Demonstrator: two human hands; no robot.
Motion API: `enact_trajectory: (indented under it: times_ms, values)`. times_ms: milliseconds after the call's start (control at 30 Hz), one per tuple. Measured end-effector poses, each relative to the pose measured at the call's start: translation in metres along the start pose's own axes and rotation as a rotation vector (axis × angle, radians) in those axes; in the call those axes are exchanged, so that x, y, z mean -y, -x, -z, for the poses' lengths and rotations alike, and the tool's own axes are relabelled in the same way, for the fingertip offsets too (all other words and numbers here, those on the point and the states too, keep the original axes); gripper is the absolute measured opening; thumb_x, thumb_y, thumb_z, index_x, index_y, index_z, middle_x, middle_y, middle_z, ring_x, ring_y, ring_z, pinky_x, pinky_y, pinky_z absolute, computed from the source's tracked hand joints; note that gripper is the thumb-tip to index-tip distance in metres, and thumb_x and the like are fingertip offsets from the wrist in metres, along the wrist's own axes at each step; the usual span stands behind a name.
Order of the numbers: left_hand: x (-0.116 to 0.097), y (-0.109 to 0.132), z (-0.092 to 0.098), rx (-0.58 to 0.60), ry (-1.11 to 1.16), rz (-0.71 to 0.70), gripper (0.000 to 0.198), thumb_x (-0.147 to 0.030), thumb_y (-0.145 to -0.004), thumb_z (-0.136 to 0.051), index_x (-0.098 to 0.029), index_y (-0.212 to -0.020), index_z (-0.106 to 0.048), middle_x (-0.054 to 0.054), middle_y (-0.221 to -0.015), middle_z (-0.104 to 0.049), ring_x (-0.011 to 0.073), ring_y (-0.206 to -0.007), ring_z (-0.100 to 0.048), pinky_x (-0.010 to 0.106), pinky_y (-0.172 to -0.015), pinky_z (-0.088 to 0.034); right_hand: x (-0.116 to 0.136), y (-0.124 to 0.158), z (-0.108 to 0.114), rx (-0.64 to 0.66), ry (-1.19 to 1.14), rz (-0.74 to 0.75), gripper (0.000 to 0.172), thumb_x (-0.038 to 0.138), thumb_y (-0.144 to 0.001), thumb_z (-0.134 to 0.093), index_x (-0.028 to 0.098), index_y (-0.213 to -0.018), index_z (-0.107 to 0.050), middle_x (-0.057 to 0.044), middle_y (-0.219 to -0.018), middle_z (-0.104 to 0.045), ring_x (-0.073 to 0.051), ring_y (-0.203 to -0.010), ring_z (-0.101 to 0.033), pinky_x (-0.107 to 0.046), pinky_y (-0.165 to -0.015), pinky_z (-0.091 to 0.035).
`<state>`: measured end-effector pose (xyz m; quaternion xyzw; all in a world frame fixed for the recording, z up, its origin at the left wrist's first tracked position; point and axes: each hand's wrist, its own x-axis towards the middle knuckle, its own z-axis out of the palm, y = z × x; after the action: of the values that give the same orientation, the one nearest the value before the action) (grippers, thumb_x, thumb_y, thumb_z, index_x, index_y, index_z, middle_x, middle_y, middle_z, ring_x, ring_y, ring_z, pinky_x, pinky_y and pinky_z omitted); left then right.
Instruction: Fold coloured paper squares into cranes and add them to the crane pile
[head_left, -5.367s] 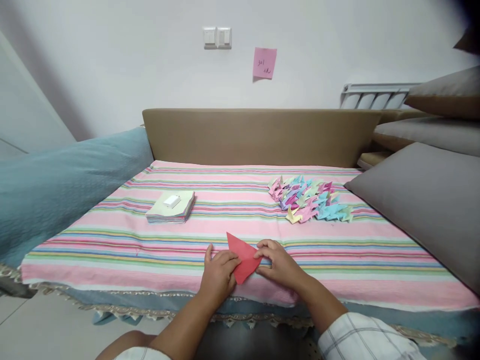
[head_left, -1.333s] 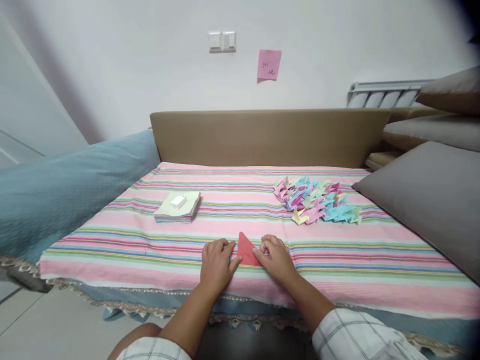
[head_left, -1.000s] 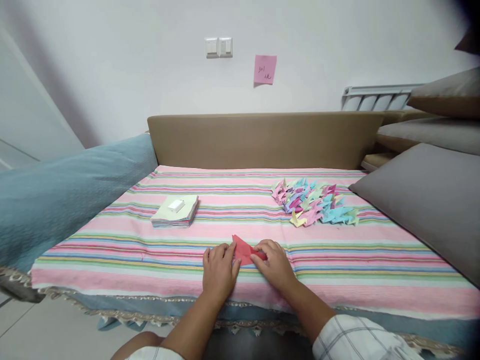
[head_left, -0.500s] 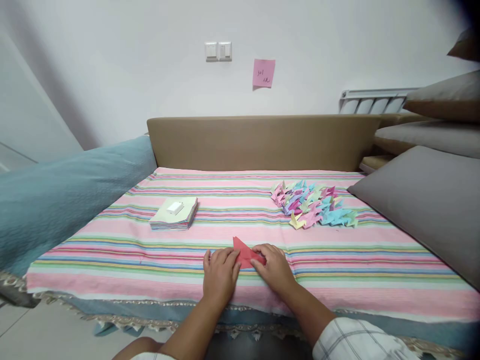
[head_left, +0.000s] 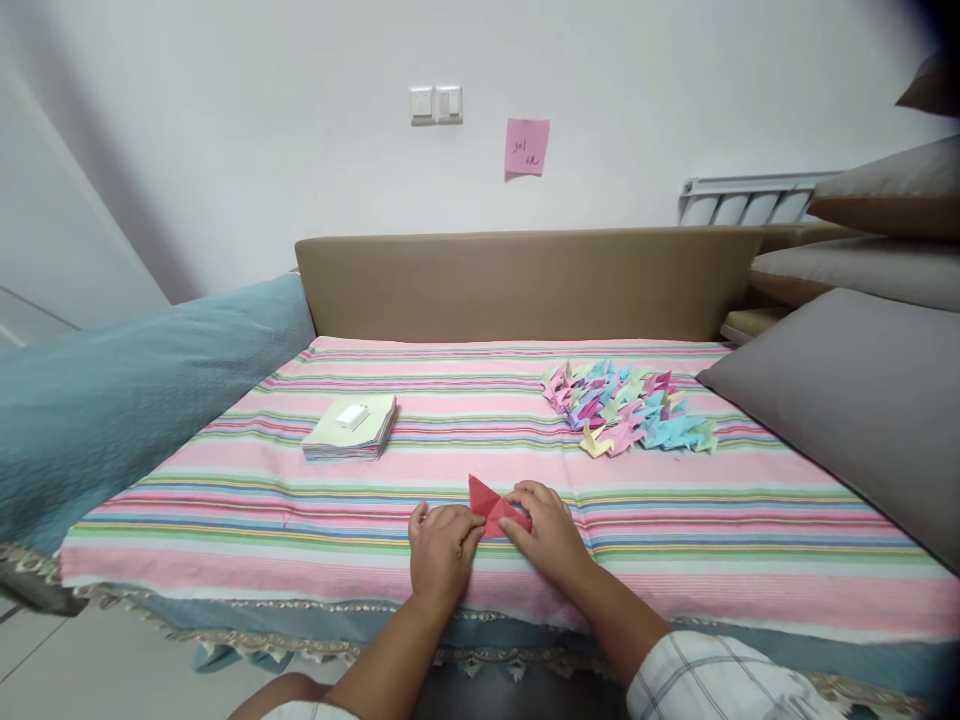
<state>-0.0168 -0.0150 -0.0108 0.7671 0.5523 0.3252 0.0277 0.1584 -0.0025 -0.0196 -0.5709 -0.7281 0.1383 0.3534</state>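
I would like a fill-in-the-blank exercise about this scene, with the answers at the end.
The left hand and right hand touch paper coloured ____.
The white block lies on ____ of the stack.
Birds lie to the ____ of the stack.
The note on the wall is ____.
Missing words: red; top; right; pink.

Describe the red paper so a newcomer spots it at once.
Find the striped cloth in front of the brown backrest. Near its front edge, the folded red paper is held between the left hand and right hand. Its solid red sets it apart from the mostly pastel folded papers beyond.
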Motion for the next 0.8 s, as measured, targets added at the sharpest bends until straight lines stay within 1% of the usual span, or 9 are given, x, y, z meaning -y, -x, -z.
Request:
enact_trajectory:
  times_ms: [100,167,267,300,400,433,500,633,800]
  values:
    - [-0.0009,0.0006,0.0006,0.006,0.018,0.003,0.010,-0.026,-0.082,-0.056,-0.027,-0.078,-0.066,-0.002,-0.087,-0.069,0.0167,-0.085,-0.061,0.044,-0.099,-0.022,-0.0003,-0.0006,0.0000,-0.027,-0.035,-0.021,0.017,0.033,-0.077,-0.057,0.022,-0.089,-0.062,-0.008,-0.112,-0.055,-0.024,-0.106,-0.050,-0.039,-0.091,-0.037]
    - [-0.0013,0.0006,0.0006,0.002,0.020,0.005,0.010,-0.026,-0.082,-0.056,-0.027,-0.078,-0.065,-0.002,-0.087,-0.069,0.0165,-0.085,-0.061,0.043,-0.099,-0.022,-0.0002,-0.0005,0.0000,-0.040,-0.045,-0.026,0.019,0.034,-0.077,-0.057,0.022,-0.092,-0.062,-0.009,-0.114,-0.054,-0.024,-0.107,-0.049,-0.040,-0.092,-0.037]
    - [-0.0011,0.0005,0.0003,-0.003,0.006,0.006,0.009,-0.025,-0.082,-0.056,-0.027,-0.078,-0.065,-0.003,-0.087,-0.069,0.0163,-0.086,-0.061,0.043,-0.098,-0.023,0.0014,0.0003,0.0008,-0.026,-0.034,-0.010,0.026,0.032,-0.077,-0.058,0.023,-0.101,-0.062,-0.010,-0.121,-0.052,-0.025,-0.111,-0.047,-0.041,-0.094,-0.036]
    - [-0.0008,0.0005,0.0001,-0.002,-0.003,0.004,0.010,-0.025,-0.082,-0.056,-0.027,-0.078,-0.065,-0.003,-0.087,-0.069,0.0161,-0.086,-0.061,0.043,-0.098,-0.024,0.0022,0.0005,0.0013,-0.021,-0.030,-0.007,0.025,0.032,-0.077,-0.058,0.024,-0.100,-0.063,-0.010,-0.122,-0.051,-0.025,-0.112,-0.047,-0.042,-0.094,-0.036]
    - [0.0004,0.0006,-0.0010,0.005,-0.019,0.003,0.010,-0.026,-0.082,-0.056,-0.028,-0.080,-0.066,-0.002,-0.089,-0.069,0.0162,-0.086,-0.061,0.043,-0.098,-0.024,0.0038,0.0006,0.0026,-0.036,-0.014,-0.023,0.013,0.031,-0.077,-0.057,0.022,-0.084,-0.064,-0.009,-0.119,-0.053,-0.025,-0.109,-0.049,-0.040,-0.091,-0.038]
    - [0.0009,0.0007,-0.0016,0.007,-0.017,0.008,0.010,-0.027,-0.082,-0.056,-0.028,-0.081,-0.067,-0.002,-0.090,-0.069,0.0167,-0.087,-0.060,0.044,-0.099,-0.023,0.0038,0.0005,0.0027,-0.043,-0.003,-0.031,0.012,0.031,-0.078,-0.057,0.021,-0.078,-0.063,-0.009,-0.117,-0.054,-0.024,-0.107,-0.049,-0.040,-0.090,-0.039]
    - [0.0015,0.0006,-0.0028,0.012,-0.009,0.025,0.012,-0.028,-0.081,-0.057,-0.030,-0.087,-0.067,-0.001,-0.092,-0.069,0.0181,-0.089,-0.060,0.046,-0.100,-0.021,0.0032,0.0000,0.0021,-0.049,0.030,-0.041,0.014,0.032,-0.079,-0.056,0.021,-0.071,-0.061,-0.008,-0.114,-0.056,-0.023,-0.105,-0.051,-0.039,-0.089,-0.039]
    - [0.0019,-0.0006,-0.0038,0.029,-0.031,0.060,0.023,-0.028,-0.080,-0.059,-0.034,-0.101,-0.065,0.000,-0.094,-0.069,0.0206,-0.095,-0.057,0.050,-0.101,-0.017,0.0017,-0.0008,-0.0007,-0.034,0.106,-0.040,0.018,0.031,-0.079,-0.056,0.021,-0.065,-0.058,-0.008,-0.111,-0.058,-0.024,-0.104,-0.050,-0.039,-0.087,-0.039]
    - [0.0015,-0.0033,-0.0031,0.069,-0.067,0.089,0.023,-0.028,-0.079,-0.060,-0.034,-0.101,-0.065,0.000,-0.095,-0.069,0.0227,-0.099,-0.053,0.053,-0.100,-0.016,0.0026,-0.0011,-0.0024,-0.022,0.166,-0.043,0.018,0.030,-0.079,-0.058,0.020,-0.064,-0.056,-0.008,-0.110,-0.059,-0.025,-0.103,-0.050,-0.038,-0.086,-0.039]
